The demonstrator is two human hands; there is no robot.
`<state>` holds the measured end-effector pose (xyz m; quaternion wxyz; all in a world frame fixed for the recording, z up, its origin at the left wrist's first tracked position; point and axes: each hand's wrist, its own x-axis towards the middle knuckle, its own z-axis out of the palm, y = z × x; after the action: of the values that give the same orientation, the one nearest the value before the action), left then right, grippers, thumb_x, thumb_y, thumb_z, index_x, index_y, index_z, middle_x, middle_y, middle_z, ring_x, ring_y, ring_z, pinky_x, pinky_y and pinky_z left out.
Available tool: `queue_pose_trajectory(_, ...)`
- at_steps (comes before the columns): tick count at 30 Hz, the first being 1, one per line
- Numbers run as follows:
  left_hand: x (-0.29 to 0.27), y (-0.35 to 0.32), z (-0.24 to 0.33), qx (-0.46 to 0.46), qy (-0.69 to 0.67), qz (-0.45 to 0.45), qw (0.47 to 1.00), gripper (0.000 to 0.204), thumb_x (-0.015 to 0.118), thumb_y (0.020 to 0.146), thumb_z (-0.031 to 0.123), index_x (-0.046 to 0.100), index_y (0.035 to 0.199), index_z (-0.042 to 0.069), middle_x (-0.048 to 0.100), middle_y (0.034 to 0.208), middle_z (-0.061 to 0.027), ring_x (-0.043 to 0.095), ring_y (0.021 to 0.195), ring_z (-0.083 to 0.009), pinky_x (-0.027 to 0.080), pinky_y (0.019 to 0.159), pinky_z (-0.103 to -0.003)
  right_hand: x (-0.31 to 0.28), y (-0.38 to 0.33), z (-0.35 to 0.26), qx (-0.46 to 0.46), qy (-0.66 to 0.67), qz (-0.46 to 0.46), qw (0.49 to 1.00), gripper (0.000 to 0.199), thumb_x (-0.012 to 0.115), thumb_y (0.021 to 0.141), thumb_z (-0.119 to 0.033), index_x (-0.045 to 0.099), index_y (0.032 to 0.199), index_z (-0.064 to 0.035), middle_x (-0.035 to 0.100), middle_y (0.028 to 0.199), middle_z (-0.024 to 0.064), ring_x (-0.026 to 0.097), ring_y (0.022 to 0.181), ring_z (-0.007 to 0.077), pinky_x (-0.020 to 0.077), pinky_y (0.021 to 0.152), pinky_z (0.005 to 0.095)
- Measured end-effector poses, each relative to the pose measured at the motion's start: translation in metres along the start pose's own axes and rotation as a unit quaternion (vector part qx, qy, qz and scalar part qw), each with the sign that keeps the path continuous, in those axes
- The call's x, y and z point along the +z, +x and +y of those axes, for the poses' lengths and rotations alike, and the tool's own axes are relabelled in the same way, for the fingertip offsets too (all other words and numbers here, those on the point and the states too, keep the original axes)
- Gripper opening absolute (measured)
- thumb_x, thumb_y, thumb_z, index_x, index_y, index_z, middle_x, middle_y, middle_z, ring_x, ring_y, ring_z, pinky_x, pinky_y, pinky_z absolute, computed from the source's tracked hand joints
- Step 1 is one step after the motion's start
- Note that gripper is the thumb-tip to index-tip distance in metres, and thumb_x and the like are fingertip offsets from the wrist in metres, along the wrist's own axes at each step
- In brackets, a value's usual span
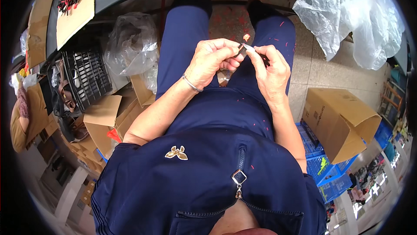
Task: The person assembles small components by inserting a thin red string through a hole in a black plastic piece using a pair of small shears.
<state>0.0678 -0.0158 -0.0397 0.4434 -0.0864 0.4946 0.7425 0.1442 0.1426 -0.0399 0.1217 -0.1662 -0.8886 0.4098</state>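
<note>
My left hand [213,60] and my right hand [271,70] meet above my lap, over dark blue trousers [182,35]. Both pinch a small thin part [242,50] with a dark body and a pale tip, held between thumbs and forefingers. A tiny orange-red bit [246,37] shows just above the fingertips. A thin silver bangle [191,83] circles my left wrist. What the part is cannot be told at this size.
A black plastic crate [87,76] and open cardboard boxes [110,117] stand at my left. A brown carton [341,120] rests on blue crates [323,170] at my right. Clear plastic bags [352,15] hang at upper right. Red scraps litter the floor [230,20].
</note>
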Motion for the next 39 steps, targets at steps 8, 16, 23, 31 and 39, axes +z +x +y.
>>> queue_pose_trajectory(8,0.002,0.001,0.002,0.023,-0.009,-0.016,1.0,0.022,0.055,0.087,0.006,0.061,0.105,-0.006,0.066,0.091,-0.0115,0.065,0.076,-0.0134,0.055,0.072,-0.024,-0.005,-0.001,-0.003,-0.012,0.022,0.005,1.0,0.022,0.076,0.072,-0.015,0.063,0.088,-0.0052,0.062,0.07,0.0048,0.059,0.063,0.0187,0.0473,0.058,0.0287)
queue_pose_trajectory(16,-0.001,0.002,0.002,0.021,-0.019,-0.023,0.999,0.022,0.059,0.088,0.008,0.059,0.105,-0.005,0.066,0.093,-0.0148,0.067,0.081,-0.0176,0.057,0.073,-0.027,-0.011,0.002,-0.007,-0.092,-0.029,0.02,0.995,0.021,0.076,0.07,-0.013,0.063,0.084,-0.0057,0.061,0.07,0.0037,0.056,0.061,0.0182,0.0457,0.054,0.0299)
queue_pose_trajectory(23,-0.001,0.001,0.0,0.016,0.016,-0.033,0.999,0.02,0.058,0.088,0.008,0.059,0.104,-0.005,0.066,0.094,-0.0156,0.068,0.083,-0.0199,0.057,0.074,-0.027,-0.009,0.002,-0.003,-0.111,-0.067,0.01,0.991,0.018,0.076,0.07,-0.013,0.062,0.08,-0.0056,0.061,0.07,0.0041,0.056,0.059,0.0183,0.0454,0.053,0.0295)
queue_pose_trajectory(31,0.005,0.002,0.003,0.015,0.01,-0.012,1.0,0.021,0.062,0.086,0.01,0.061,0.101,-0.006,0.067,0.091,-0.0132,0.067,0.079,-0.0167,0.056,0.07,-0.024,-0.008,0.0,-0.001,-0.093,-0.029,0.019,0.995,0.018,0.076,0.071,-0.014,0.062,0.079,-0.0061,0.061,0.068,0.0035,0.056,0.059,0.0174,0.045,0.053,0.0288)
queue_pose_trajectory(39,0.004,0.004,0.004,0.011,0.029,-0.009,0.999,0.021,0.062,0.086,0.01,0.062,0.1,-0.006,0.067,0.091,-0.012,0.067,0.079,-0.0163,0.056,0.069,-0.024,-0.003,0.004,0.003,-0.077,-0.037,0.014,0.996,0.017,0.076,0.071,-0.013,0.063,0.078,-0.0059,0.061,0.066,0.005,0.056,0.057,0.019,0.0449,0.052,0.0298)
